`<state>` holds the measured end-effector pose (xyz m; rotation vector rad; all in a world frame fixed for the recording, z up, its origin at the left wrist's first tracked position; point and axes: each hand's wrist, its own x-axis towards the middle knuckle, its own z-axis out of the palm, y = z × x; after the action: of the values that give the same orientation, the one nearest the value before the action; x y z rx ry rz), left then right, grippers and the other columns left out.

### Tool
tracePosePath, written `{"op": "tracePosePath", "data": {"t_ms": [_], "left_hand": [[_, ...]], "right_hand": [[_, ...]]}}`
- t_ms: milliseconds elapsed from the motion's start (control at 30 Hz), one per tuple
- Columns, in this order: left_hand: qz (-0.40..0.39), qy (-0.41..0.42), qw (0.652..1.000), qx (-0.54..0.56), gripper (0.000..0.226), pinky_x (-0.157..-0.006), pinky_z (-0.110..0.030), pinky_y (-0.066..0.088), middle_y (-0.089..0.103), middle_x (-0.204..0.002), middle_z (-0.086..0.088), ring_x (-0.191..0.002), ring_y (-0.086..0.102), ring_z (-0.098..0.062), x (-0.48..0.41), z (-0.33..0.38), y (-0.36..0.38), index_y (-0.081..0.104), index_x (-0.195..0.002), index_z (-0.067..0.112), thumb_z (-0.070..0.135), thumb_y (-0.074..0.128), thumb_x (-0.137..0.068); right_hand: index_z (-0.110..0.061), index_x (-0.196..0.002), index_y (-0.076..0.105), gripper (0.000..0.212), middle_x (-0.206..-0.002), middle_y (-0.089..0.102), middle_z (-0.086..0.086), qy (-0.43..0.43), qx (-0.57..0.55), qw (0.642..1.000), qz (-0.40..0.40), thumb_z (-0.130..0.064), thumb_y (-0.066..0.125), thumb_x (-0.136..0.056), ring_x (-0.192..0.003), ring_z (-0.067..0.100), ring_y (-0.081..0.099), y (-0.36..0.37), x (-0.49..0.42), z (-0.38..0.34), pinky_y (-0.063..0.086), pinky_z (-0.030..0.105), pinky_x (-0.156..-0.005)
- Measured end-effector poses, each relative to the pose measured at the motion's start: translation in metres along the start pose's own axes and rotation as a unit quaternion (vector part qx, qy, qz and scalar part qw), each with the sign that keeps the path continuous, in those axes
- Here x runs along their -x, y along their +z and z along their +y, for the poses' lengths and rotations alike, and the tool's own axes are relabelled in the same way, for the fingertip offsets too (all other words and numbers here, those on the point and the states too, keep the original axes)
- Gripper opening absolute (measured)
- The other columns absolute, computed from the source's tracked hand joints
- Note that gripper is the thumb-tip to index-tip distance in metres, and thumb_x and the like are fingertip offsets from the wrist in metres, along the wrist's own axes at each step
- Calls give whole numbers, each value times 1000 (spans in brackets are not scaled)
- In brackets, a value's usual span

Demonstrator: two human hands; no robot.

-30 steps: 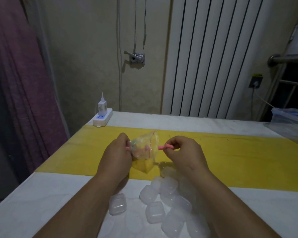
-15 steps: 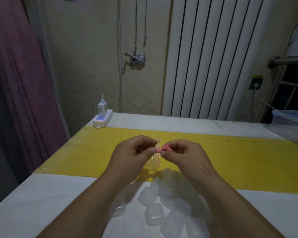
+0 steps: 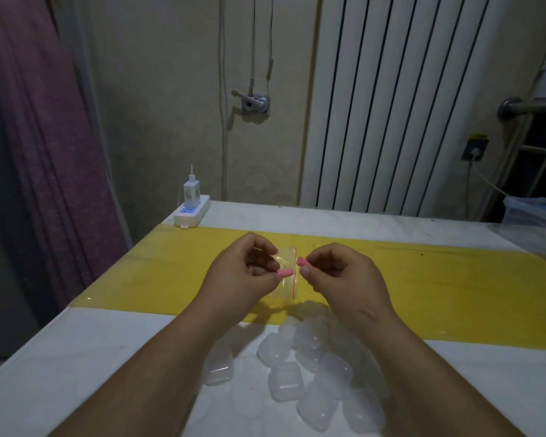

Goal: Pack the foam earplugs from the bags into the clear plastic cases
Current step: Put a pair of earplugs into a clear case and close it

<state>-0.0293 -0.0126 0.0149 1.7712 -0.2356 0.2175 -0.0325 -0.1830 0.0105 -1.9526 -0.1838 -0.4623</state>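
My left hand (image 3: 243,272) holds a small clear zip bag (image 3: 287,272) with a red seal line, and a pink foam earplug (image 3: 285,274) lies between its fingers. My right hand (image 3: 338,275) pinches a second pink earplug (image 3: 304,262) just right of the bag. Both hands hover over the yellow strip (image 3: 438,288) of the table. Several clear plastic cases (image 3: 300,370) lie in a loose heap on the white tabletop below my hands, all with lids shut.
A white power strip (image 3: 191,212) with a charger stands at the table's far left corner. A clear plastic bag (image 3: 536,222) lies at the far right edge. A radiator and wall stand behind the table, and a purple curtain hangs at the left.
The bag has gone from puffed open to flat and now hangs from my left hand. My hands came close together, then parted slightly, each with one pink earplug.
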Motion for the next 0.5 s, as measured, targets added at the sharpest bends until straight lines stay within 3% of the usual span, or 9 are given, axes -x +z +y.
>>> {"op": "tracePosePath", "data": {"t_ms": [133,300,400,500], "left_hand": [[-17,-23,999,23,48,-81,-43,58,74,-80,-5,-79,71,-27,1,0,0,50,-101,22,4,82,-71],[-29,-19,999,22,51,-81,-38,59,76,-81,-3,-78,72,-18,4,4,-1,47,-108,21,6,81,-73],[-32,-17,999,35,51,-82,-39,59,76,-81,-6,-79,72,-22,4,4,0,47,-109,20,5,81,-73],[-29,-18,999,40,49,-84,-41,58,75,-82,-6,-80,72,-24,3,3,0,47,-109,18,6,80,-74]], "right_hand": [[-24,-86,72,9,-86,74,-7,-2,-27,1000,-8,-15,73,-84,-76,1,67,1,0,1,56,28,-75],[-20,-83,73,10,-77,72,-7,-2,-21,1000,-11,-29,77,-79,-73,4,67,2,0,1,55,25,-68],[-21,-82,74,11,-74,72,-8,-6,-12,1000,-23,-31,77,-80,-72,2,66,3,1,0,53,23,-67],[-21,-83,73,12,-76,73,-7,-8,-20,999,-34,-32,77,-80,-74,4,68,4,1,-1,57,29,-72]]}}
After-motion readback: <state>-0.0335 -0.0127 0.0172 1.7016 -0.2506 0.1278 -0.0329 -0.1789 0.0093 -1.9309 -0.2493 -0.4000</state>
